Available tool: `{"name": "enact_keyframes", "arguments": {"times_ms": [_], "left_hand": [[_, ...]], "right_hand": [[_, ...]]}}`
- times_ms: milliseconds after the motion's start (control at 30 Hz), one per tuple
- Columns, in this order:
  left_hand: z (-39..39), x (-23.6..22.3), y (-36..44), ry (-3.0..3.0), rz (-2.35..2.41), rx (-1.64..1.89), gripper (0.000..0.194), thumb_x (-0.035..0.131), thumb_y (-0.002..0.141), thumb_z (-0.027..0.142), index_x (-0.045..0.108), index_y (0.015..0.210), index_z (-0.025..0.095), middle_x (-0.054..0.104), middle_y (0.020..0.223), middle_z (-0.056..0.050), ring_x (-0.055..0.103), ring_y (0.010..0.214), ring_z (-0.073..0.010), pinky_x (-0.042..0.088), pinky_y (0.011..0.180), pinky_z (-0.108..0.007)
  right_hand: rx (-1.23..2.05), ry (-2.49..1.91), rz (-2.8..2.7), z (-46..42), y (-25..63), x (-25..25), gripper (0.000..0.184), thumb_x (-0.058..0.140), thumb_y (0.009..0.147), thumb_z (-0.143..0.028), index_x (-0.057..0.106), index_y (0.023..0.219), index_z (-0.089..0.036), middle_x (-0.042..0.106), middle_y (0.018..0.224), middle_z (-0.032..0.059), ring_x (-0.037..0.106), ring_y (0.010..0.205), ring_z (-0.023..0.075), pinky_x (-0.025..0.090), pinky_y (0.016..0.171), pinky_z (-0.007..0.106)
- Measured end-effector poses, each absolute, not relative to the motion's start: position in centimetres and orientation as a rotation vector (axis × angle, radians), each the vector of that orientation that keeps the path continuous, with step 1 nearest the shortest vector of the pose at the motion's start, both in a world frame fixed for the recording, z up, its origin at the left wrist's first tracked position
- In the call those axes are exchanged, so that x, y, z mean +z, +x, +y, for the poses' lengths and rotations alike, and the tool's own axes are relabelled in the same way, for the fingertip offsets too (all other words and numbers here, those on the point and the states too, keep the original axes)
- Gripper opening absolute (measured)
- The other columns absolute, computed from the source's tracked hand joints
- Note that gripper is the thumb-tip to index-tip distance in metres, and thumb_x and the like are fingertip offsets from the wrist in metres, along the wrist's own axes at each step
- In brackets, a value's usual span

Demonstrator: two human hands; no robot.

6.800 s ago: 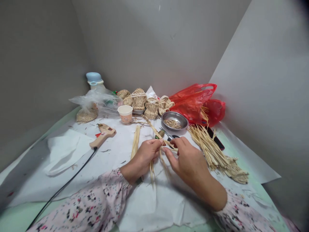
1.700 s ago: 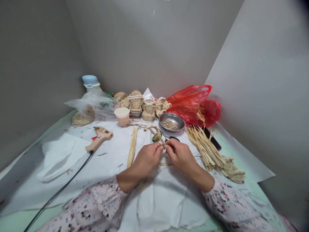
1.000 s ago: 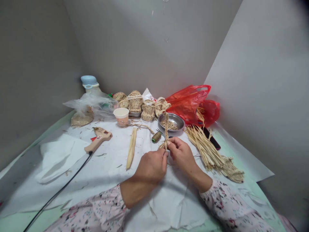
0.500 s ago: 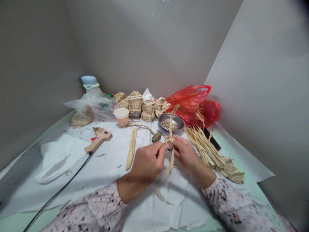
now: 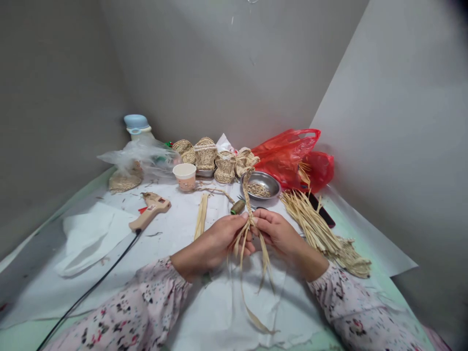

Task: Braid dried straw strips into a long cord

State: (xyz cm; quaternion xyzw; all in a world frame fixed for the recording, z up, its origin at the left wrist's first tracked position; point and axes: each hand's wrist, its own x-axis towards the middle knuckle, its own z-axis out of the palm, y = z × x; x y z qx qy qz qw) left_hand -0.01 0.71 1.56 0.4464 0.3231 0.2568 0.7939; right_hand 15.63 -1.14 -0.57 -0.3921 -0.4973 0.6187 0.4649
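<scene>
A braid of dry straw-coloured strips [image 5: 247, 190] stands up between my hands, its loose strands hanging down toward the white paper. My left hand [image 5: 229, 237] is closed on the strands just below the braided part, thumb on top. From the other side my right hand [image 5: 275, 229] pinches the braid at the same spot. One long strand curls down to the paper [image 5: 215, 312]. Behind my left hand lies a flat bundle of pale strips [image 5: 201, 214]. A spool of brown thread [image 5: 237, 207] sits just beyond the fingers.
At the left rests a glue gun [image 5: 150, 212] with a black cord. A paper cup [image 5: 185, 176], woven straw pieces [image 5: 205, 155] and a metal bowl [image 5: 268, 183] stand behind. Red plastic bags [image 5: 288, 156], a straw bundle [image 5: 310, 222] and a dark phone [image 5: 321, 210] are at the right.
My left hand has turned, its fingers now lower beneath the strands. The braid has shifted left and leans slightly; the loose strands have spread and hang lower.
</scene>
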Motion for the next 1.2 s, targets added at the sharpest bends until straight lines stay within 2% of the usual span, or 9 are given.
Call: {"name": "enact_keyframes", "arguments": {"times_ms": [133, 200, 333, 633, 967, 1100, 1200], "left_hand": [[1.0, 1.3, -0.5, 0.961, 0.698, 0.537, 0.029, 0.053, 0.084, 0.042, 0.053, 0.081, 0.013, 0.044, 0.062, 0.004, 0.035, 0.041, -0.0013, 0.017, 0.035, -0.013], [1.2, 1.1, -0.6, 0.965, 0.695, 0.524, 0.029, 0.056, 0.082, 0.042, 0.052, 0.084, 0.014, 0.039, 0.061, 0.006, 0.028, 0.041, -0.0005, 0.012, 0.036, -0.013], [1.3, 1.1, -0.8, 1.009, 0.680, 0.508, 0.034, 0.059, 0.079, 0.046, 0.051, 0.084, 0.014, 0.036, 0.062, 0.007, 0.025, 0.045, -0.0018, 0.014, 0.040, -0.014], [1.2, 2.0, -1.1, 1.147, 0.672, 0.428, 0.040, 0.057, 0.077, 0.054, 0.050, 0.070, 0.014, 0.026, 0.056, 0.009, 0.014, 0.046, -0.0052, 0.010, 0.041, -0.020], [1.8, 1.9, -1.2, 1.376, 0.804, 0.381, 0.042, 0.058, 0.072, 0.056, 0.045, 0.059, 0.018, 0.026, 0.051, 0.009, 0.019, 0.044, -0.0064, 0.013, 0.042, -0.023], [1.8, 1.6, -1.1, 1.459, 0.871, 0.427, 0.038, 0.056, 0.074, 0.052, 0.053, 0.061, 0.016, 0.031, 0.048, 0.008, 0.022, 0.042, -0.0067, 0.016, 0.043, -0.023], [1.9, 0.9, -0.9, 1.513, 0.879, 0.521, 0.034, 0.053, 0.077, 0.046, 0.059, 0.064, 0.015, 0.033, 0.046, 0.007, 0.024, 0.041, -0.0073, 0.017, 0.044, -0.024]], "right_hand": [[1.513, -0.998, -1.269, -1.0, 15.9, -0.3, 0.018, 0.060, 0.079, -0.033, 0.055, 0.077, -0.015, 0.050, 0.060, -0.0038, 0.030, 0.043, 0.0041, 0.016, 0.041, 0.021], [1.518, -1.005, -1.285, -1.0, 16.0, -0.2, 0.019, 0.061, 0.079, -0.033, 0.056, 0.079, -0.015, 0.050, 0.059, -0.0043, 0.028, 0.043, 0.0036, 0.015, 0.040, 0.021], [1.541, -1.011, -1.306, -1.0, 16.1, -0.1, 0.021, 0.061, 0.079, -0.035, 0.056, 0.082, -0.015, 0.050, 0.058, -0.0048, 0.027, 0.041, 0.0031, 0.013, 0.039, 0.020], [1.527, -1.027, -1.342, -1.3, 16.1, 0.2, 0.021, 0.060, 0.078, -0.036, 0.057, 0.077, -0.015, 0.053, 0.059, -0.0041, 0.027, 0.040, 0.0031, 0.013, 0.039, 0.020], [1.320, -1.216, -1.483, -1.1, 16.3, 0.2, 0.021, 0.061, 0.076, -0.037, 0.062, 0.077, -0.016, 0.047, 0.054, -0.0060, 0.031, 0.044, 0.0052, 0.023, 0.042, 0.020], [1.160, -1.311, -1.621, -1.3, 16.3, 0.9, 0.019, 0.059, 0.078, -0.033, 0.066, 0.074, -0.017, 0.049, 0.053, -0.0046, 0.036, 0.045, 0.0067, 0.027, 0.044, 0.020], [1.161, -1.312, -1.679, -1.3, 16.6, 1.4, 0.020, 0.055, 0.080, -0.030, 0.069, 0.079, -0.017, 0.055, 0.055, -0.0026, 0.042, 0.046, 0.0077, 0.030, 0.045, 0.020]]}}
